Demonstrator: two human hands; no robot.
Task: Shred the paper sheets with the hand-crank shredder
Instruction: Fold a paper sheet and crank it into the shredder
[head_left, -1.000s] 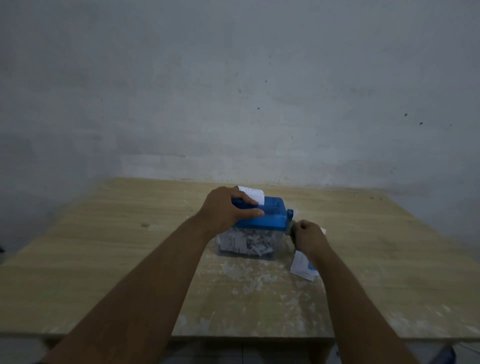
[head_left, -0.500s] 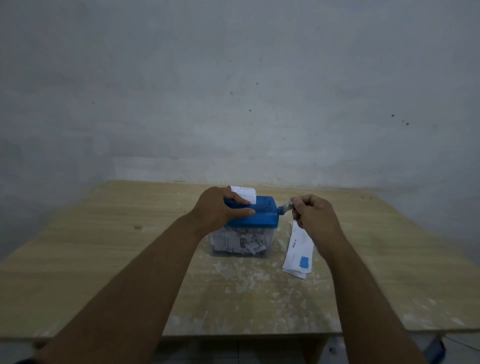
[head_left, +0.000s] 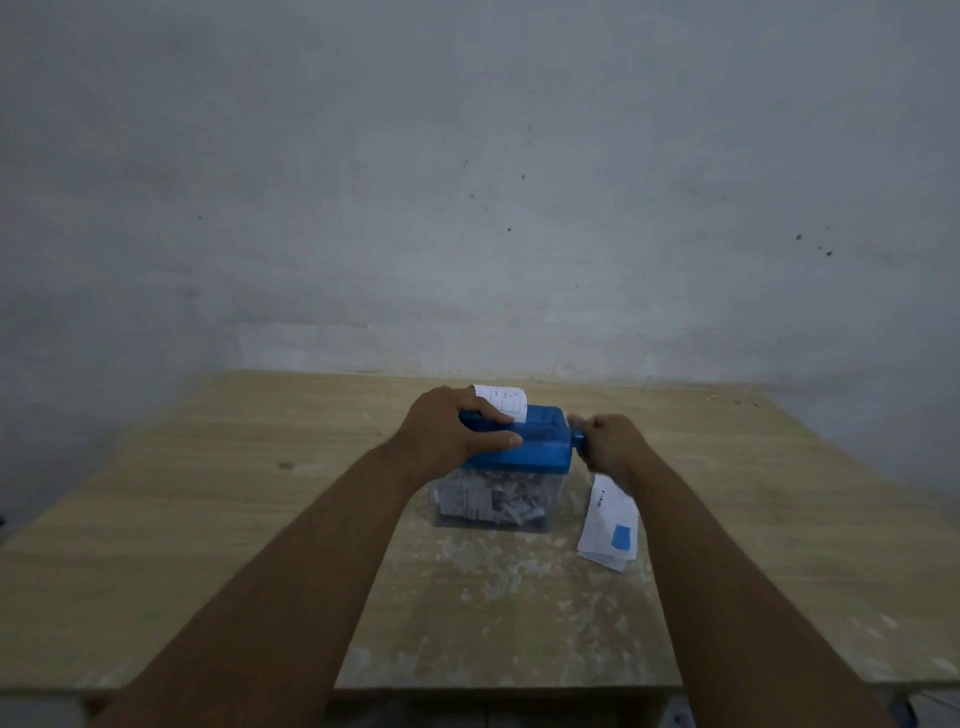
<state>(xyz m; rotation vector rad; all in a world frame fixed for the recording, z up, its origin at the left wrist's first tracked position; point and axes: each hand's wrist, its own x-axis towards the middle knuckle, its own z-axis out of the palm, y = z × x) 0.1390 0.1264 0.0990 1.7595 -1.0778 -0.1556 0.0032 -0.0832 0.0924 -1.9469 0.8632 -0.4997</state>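
Note:
A small shredder with a blue lid (head_left: 540, 449) and a clear bin (head_left: 493, 501) full of paper shreds stands mid-table. A white printed sheet (head_left: 503, 400) sticks up out of the slot in the lid. My left hand (head_left: 452, 428) grips the lid's left end, thumb across the front, fingers over the back. At the shredder's right side my right hand (head_left: 610, 444) is curled round the crank handle (head_left: 576, 436), blurred with motion. A stack of white sheets with a blue square (head_left: 610, 527) lies right of the bin, partly under my right wrist.
The shredder stands on a light wooden table (head_left: 260, 519) pushed against a grey wall (head_left: 467, 182). Pale scuffed patches mark the wood in front of the bin. The table's near edge runs across the bottom of the view.
My right hand has circled with the crank, from low beside the bin, up level with the lid, then slightly down. The sheet in the slot stands a little shorter. My left hand has stayed put.

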